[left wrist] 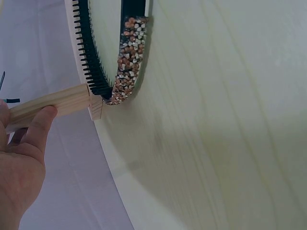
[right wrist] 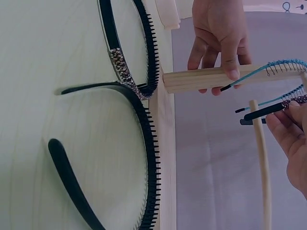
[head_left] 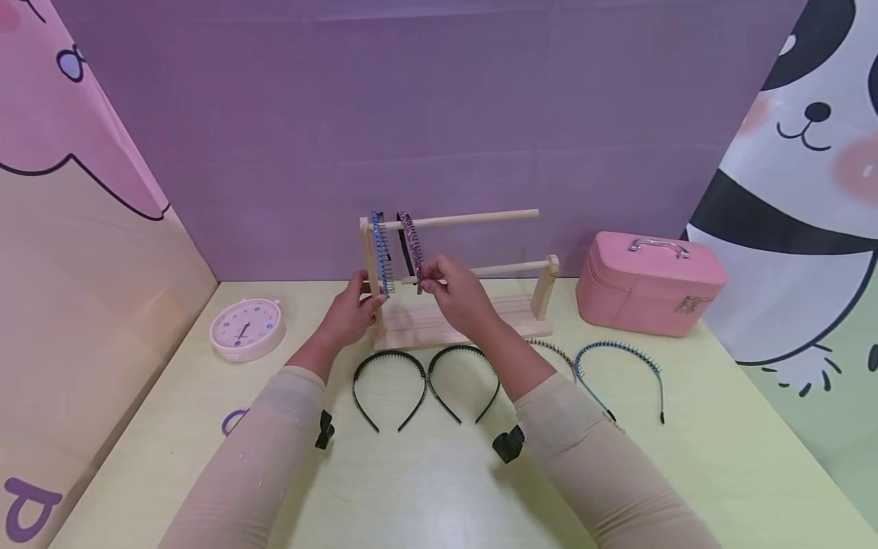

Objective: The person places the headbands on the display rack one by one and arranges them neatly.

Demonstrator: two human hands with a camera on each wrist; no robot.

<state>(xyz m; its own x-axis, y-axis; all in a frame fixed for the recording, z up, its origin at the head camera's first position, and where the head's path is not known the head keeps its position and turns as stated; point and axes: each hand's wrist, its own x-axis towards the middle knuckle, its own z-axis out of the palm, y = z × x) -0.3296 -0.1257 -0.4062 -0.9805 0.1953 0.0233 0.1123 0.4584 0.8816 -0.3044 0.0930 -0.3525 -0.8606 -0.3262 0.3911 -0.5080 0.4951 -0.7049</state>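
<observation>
A wooden stand [head_left: 425, 324] holds two rods, with a blue beaded headband [head_left: 380, 252] hanging by the post at the left end of the upper rod. To its right on the same rod hangs a pink-purple glittery headband [head_left: 411, 240]. My right hand [head_left: 456, 293] pinches the lower part of that one; the right wrist view shows its dark end [right wrist: 264, 112] beyond the fingertips. With thumb and fingers on either side, my left hand [head_left: 351, 309] grips the stand's left post [left wrist: 57, 103]. The blue headband's tip [right wrist: 225, 88] lies close to the left thumb.
Before the stand lie two black headbands [head_left: 389, 354] [head_left: 463, 348] with stone-decorated sides. A blue headband [head_left: 620, 345] and another toothed one [head_left: 552, 347], partly behind the right arm, lie farther right. A pink case [head_left: 652, 290] stands right; a pink clock [head_left: 247, 329] and purple ring [head_left: 232, 418] lie left.
</observation>
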